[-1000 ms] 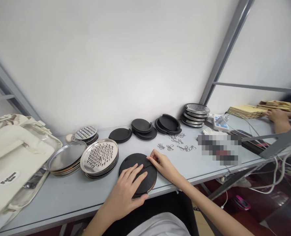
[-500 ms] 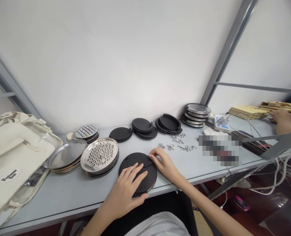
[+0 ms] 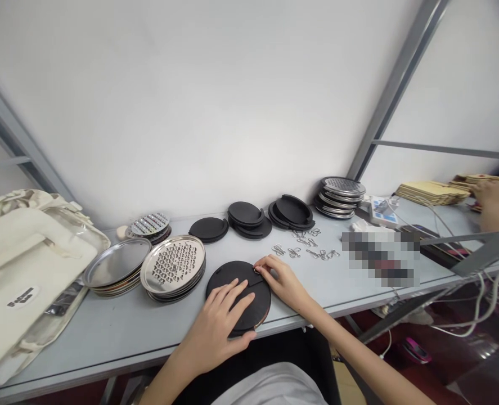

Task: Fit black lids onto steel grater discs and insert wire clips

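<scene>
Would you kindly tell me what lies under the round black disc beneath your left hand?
A thin brown-edged layer shows below the round black disc; the disc and left hand hide its face.

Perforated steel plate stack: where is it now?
In the head view, the perforated plate stack sits left of the black disc under the left hand, right of the plain steel plates.

A round black disc [image 3: 236, 273] at 6 o'clock sits partly hidden under the left hand [image 3: 217, 312]; a pixelated grey patch [image 3: 380, 259] at 3 o'clock masks what lies there; a cream canvas tote bag [image 3: 30, 281] at 9 o'clock runs off-frame.
</scene>
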